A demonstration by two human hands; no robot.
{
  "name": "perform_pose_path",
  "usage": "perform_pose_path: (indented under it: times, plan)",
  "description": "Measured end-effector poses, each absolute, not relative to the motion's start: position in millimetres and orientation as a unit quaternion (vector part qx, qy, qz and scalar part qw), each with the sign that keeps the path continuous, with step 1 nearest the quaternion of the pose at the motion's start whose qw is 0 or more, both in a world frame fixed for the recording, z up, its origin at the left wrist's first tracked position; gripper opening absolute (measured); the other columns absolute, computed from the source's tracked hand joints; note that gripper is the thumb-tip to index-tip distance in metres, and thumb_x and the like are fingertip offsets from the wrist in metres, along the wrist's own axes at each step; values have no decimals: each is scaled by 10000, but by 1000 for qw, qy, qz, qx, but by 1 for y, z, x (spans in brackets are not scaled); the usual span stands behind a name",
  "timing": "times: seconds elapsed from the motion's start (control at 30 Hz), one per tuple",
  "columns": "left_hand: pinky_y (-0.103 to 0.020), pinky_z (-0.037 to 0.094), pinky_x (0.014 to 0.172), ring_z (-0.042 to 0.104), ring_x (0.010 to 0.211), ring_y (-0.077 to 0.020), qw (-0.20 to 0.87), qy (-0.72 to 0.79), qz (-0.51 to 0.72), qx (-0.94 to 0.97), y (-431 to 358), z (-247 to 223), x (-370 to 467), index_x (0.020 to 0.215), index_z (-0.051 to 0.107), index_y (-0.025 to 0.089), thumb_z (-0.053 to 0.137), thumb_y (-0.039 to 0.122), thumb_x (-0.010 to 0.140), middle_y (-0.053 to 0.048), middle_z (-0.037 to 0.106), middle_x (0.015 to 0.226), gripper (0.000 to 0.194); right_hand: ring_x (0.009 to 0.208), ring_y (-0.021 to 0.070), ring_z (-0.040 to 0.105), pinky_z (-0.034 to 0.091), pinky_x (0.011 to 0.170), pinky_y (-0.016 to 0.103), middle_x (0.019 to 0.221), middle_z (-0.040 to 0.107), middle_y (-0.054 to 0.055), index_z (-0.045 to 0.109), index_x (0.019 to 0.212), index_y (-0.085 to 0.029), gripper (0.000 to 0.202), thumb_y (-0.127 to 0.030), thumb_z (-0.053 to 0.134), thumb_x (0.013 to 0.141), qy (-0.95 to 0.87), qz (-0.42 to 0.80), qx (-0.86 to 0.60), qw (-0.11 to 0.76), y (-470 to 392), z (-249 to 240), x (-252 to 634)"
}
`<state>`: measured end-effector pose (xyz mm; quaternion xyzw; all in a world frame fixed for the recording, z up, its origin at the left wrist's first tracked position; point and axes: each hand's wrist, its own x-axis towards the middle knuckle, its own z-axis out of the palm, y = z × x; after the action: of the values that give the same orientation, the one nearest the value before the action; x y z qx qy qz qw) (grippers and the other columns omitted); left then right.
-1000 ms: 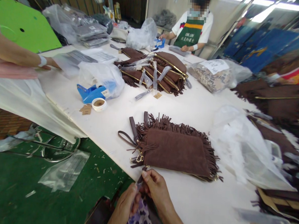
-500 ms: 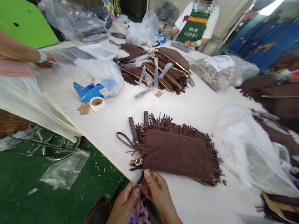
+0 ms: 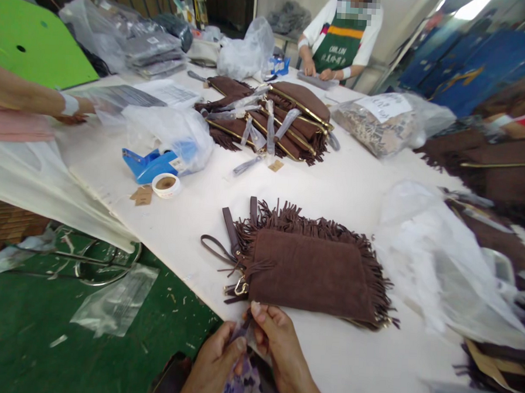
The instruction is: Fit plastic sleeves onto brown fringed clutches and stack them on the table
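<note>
At the table's near edge, my left hand (image 3: 221, 350) and my right hand (image 3: 277, 338) are closed, fingertips pinching a narrow dark strap (image 3: 247, 323) with what looks like clear plastic around it. The fingers hide much of it. Just beyond lies a brown fringed clutch bag (image 3: 311, 275), flat on the white table (image 3: 333, 182); its wrist loop (image 3: 216, 247) and gold clasp (image 3: 241, 286) point left. Purple patterned cloth (image 3: 244, 386) shows below my hands.
Brown bags with plastic-wrapped straps (image 3: 271, 118) are piled farther back. A blue tape dispenser (image 3: 152, 164) and tape roll (image 3: 166, 184) sit left. White plastic sheeting (image 3: 427, 246) lies right. One co-worker (image 3: 341, 42) stands across; another's arm (image 3: 34, 93) reaches in left.
My hands keep their pinch, with only slight finger movement. The co-worker across the table has brought both hands together low over a flat package. The view has shifted slightly.
</note>
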<state>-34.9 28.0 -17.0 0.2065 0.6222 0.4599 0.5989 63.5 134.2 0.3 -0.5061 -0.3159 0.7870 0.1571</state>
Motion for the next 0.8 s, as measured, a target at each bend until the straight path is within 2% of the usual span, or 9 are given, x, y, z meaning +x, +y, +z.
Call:
perform_pose_path:
  times: [0.37,0.57,0.8]
  plan:
    - [-250,354,531,459,523,-132,598,641,421,233,41,-1,-36,863,554,147,470,592,853,21,530,585,453,344,40,346,214,372,175,413,459,-51,620,721,-112,542,-642,700,643,-331,772,-515,167,133,-14,66]
    - [-251,345,504,459,478,-137,603,636,422,232,46,-5,-36,790,554,155,458,607,847,19,519,530,465,338,34,322,212,363,172,397,444,-60,614,730,-106,526,-615,716,646,-329,777,-503,186,134,-16,67]
    - [-248,355,492,436,451,-126,597,631,420,262,53,-3,-39,881,574,160,490,567,847,26,517,542,417,338,34,313,209,369,177,393,433,-56,612,701,-108,538,-643,661,693,-338,777,-497,187,136,-13,69]
